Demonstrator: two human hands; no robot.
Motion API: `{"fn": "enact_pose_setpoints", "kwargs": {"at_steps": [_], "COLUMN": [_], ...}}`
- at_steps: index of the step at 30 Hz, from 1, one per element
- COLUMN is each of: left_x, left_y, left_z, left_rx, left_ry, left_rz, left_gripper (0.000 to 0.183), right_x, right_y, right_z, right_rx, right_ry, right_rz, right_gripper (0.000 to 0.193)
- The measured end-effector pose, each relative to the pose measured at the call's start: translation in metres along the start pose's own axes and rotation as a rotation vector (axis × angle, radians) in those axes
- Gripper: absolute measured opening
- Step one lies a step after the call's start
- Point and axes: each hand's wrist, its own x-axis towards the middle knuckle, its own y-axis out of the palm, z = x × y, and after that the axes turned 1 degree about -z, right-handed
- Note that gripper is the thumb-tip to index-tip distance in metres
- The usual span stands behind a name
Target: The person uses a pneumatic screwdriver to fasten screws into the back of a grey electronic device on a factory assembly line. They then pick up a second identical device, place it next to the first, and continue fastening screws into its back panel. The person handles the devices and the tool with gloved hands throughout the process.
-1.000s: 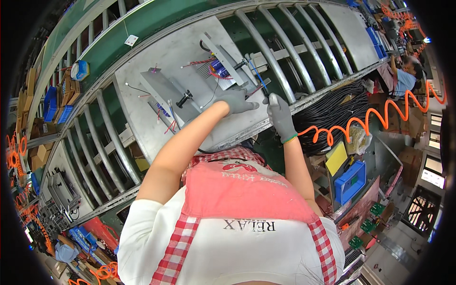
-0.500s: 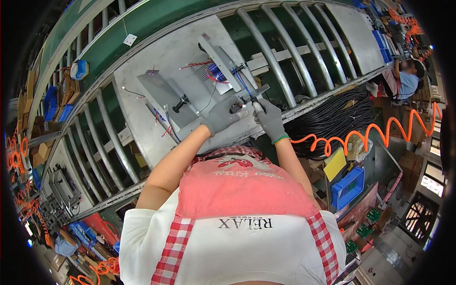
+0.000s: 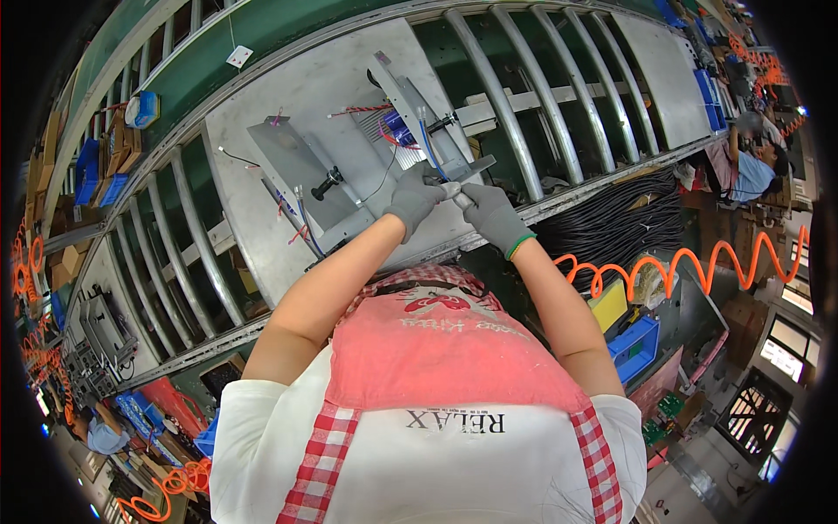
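My left hand (image 3: 416,197) and my right hand (image 3: 494,215), both in grey gloves, meet at the near right edge of a grey sheet-metal housing (image 3: 291,150). Their fingers are closed and pressed together at the tips; whatever is pinched there is hidden. Blue wires (image 3: 431,147) run down along the housing's right panel (image 3: 402,98) toward my left fingers. Inside, between the panels, sits a blue cylindrical part (image 3: 398,128) with red wires. A black knob (image 3: 327,183) sticks out by the left panel, and another black knob (image 3: 443,123) by the right one.
The housing rests on a pale metal plate (image 3: 249,113) on the line, with steel rollers (image 3: 497,96) to either side. A bundle of black cable (image 3: 602,223) lies to the right, beside a coiled orange hose (image 3: 672,271). Below them is a blue bin (image 3: 635,348).
My hands have drawn closer, fingertips now touching. The dark piece seen between them is now hidden. The blue wires' free ends now stand up beside the right panel.
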Motion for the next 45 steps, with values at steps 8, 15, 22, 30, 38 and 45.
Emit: {"fn": "enact_pose_setpoints", "kwargs": {"at_steps": [8, 15, 22, 30, 38, 45], "left_x": [-0.003, -0.043, -0.062, -0.092, -0.169, -0.190], "left_y": [0.004, -0.022, -0.038, -0.067, -0.169, -0.198], "left_z": [0.007, -0.002, -0.019, -0.003, 0.071, 0.075], "left_rx": [-0.153, 0.212, 0.907, 0.968, 1.202, 1.169], "left_ry": [-0.012, 0.588, 0.712, 0.738, 0.715, 0.265], "left_rz": [0.064, -0.127, -0.327, -0.312, -0.295, -0.384], "left_gripper": [0.041, 0.029, 0.032, 0.055, 0.045, 0.055], "right_x": [0.004, 0.081, 0.133, 0.104, 0.085, 0.107], "right_y": [-0.013, -0.054, -0.025, -0.025, 0.046, 0.154], "right_z": [-0.008, 0.076, 0.059, 0.089, 0.191, 0.219], "right_rx": [-0.064, -0.110, -0.534, -0.490, -0.318, -0.529], "right_ry": [0.012, -0.056, -0.237, -0.014, -0.469, -0.358], "right_rz": [0.162, -0.023, 0.185, 0.388, 0.158, 0.258], "right_gripper": [0.030, 0.045, 0.038, 0.044, 0.041, 0.074]}}
